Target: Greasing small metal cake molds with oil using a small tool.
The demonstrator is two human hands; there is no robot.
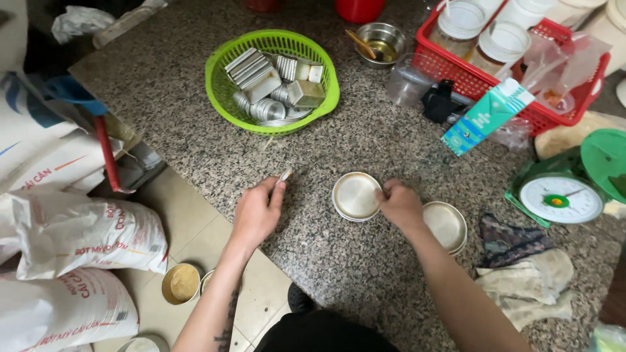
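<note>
My left hand (257, 210) rests on the speckled granite counter (326, 248), pinching a small pale object (285, 175) between its fingertips. My right hand (399, 203) is closed at the right rim of a round metal dish (356, 195) lying flat on the counter. A second round metal dish (446, 225) lies just right of my right wrist. Whether the right hand grips the rim or only touches it I cannot tell.
A green basket (326, 98) of metal moulds stands behind. A small steel bowl (381, 42), a clear cup (408, 81), a red crate (554, 114) of jars, a teal carton (486, 117) and a green scale (564, 195) sit at right. Cloths (521, 274) lie near. Flour sacks (72, 241) fill the floor left.
</note>
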